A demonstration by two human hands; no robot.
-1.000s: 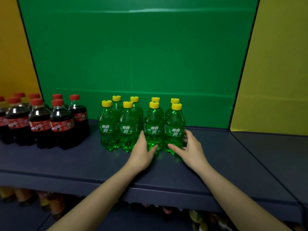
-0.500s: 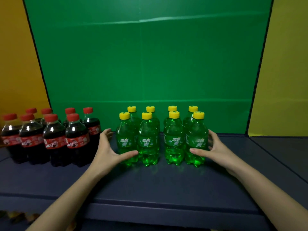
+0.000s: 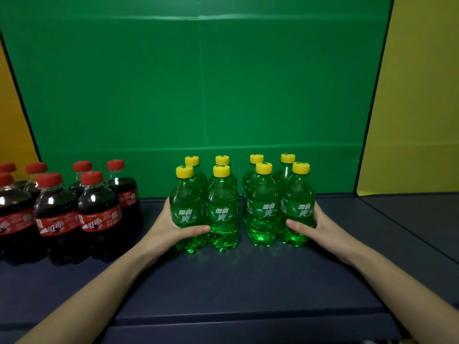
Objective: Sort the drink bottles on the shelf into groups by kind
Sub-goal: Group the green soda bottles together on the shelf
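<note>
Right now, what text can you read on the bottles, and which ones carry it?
"雪碧" above "爽": white, on the labels of the four front green bottles.
"口可", with the rest wrapped out of sight: white on the red labels of the front cola bottles.
Fine print on the cola labels: too small to read.

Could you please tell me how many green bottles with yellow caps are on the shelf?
8 green bottles: four in the front row and four directly behind them, in one cluster on the shelf. None seems hidden.
</note>
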